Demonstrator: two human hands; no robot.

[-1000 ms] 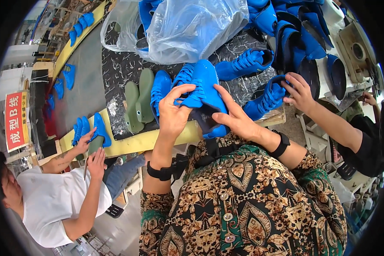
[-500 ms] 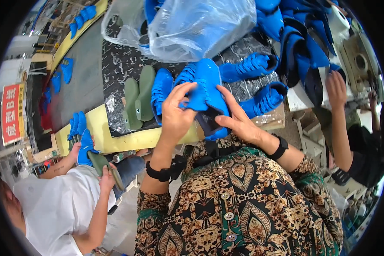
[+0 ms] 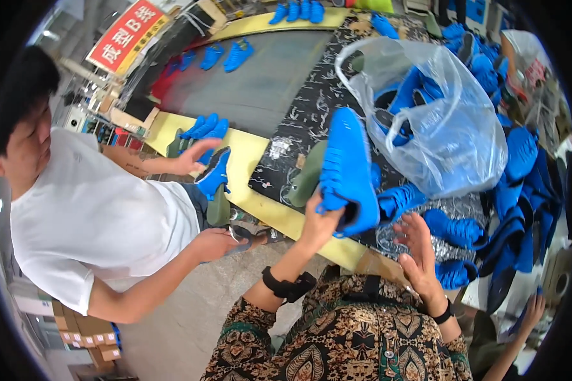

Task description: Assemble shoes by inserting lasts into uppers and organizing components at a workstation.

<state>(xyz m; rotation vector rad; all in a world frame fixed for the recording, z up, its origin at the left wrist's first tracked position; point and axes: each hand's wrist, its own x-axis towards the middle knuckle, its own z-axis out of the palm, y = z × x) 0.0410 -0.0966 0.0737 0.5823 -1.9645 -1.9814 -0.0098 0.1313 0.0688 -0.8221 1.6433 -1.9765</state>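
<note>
The left hand (image 3: 321, 222) grips a blue shoe (image 3: 346, 171) by its heel, lifted over the table's (image 3: 254, 159) yellow edge. The right hand (image 3: 416, 244) is open, holding nothing.

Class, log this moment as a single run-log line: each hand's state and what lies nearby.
left hand: grips blue knitted shoe upper, raised | right hand: open, empty, beside it | nearby: clear plastic bag of blue uppers on dark patterned table

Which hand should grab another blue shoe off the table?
Probably the right hand: it is open, holding nothing, beside the blue shoes lying on the table. The left hand already grips a blue shoe.
</note>
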